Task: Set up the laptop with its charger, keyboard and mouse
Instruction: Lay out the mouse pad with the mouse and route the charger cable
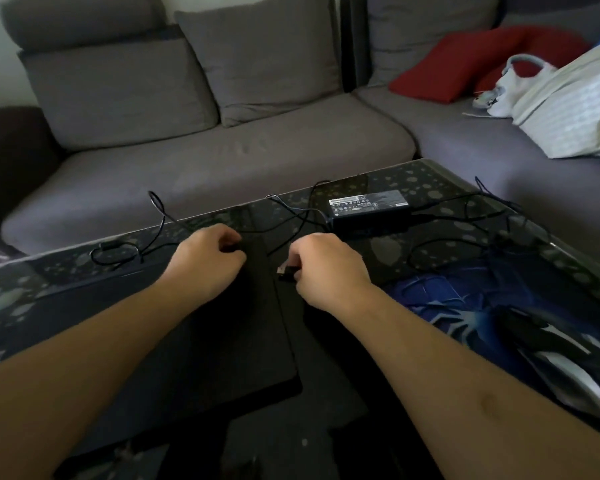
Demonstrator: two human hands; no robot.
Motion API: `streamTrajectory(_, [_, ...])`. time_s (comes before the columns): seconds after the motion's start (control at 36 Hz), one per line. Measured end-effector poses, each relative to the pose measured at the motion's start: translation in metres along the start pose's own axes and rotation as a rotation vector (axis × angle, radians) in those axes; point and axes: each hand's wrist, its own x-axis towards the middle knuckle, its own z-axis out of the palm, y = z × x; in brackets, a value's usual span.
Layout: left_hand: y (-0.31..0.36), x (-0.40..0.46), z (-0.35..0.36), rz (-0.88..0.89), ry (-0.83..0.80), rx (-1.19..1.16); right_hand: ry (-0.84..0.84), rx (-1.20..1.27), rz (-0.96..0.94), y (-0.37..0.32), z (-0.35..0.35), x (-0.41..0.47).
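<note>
A closed black laptop [205, 341] lies on the dark glass table [430, 181]. My left hand [208, 258] rests with curled fingers on the laptop's far right corner. My right hand [326, 268] pinches a USB plug [286, 270] just off the laptop's right edge. The black charger brick [369, 207] lies behind my right hand, cables running from it. A black-and-silver mouse [561, 365] sits on a blue mouse pad [447, 306] at the right. I cannot make out a keyboard.
Thin black cables [136, 251] loop over the table's far left and right parts. A grey corner sofa [222, 140] wraps behind the table, with a red cushion [465, 60], a white bag [520, 84] and a pale pillow [579, 105] on its right side.
</note>
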Motion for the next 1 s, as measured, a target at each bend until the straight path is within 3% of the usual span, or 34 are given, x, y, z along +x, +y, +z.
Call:
streamTrajectory(0.25, [0.009,0.048,0.023,-0.057,-0.031,-0.073,0.018,0.222,0.002,0.017,0.02,0.03])
streamTrajectory(0.39, [0.013,0.061,0.024,-0.067,-0.135,-0.023,-0.032,0.32,-0.019,0.028,0.012,0.038])
streamTrajectory(0.58, [0.019,0.063,0.024,-0.082,-0.176,-0.004,-0.095,0.301,-0.103,0.031,0.007,0.034])
streamTrajectory(1.0, [0.016,0.068,0.028,-0.053,-0.196,0.004,-0.026,0.31,-0.128,0.022,0.021,0.028])
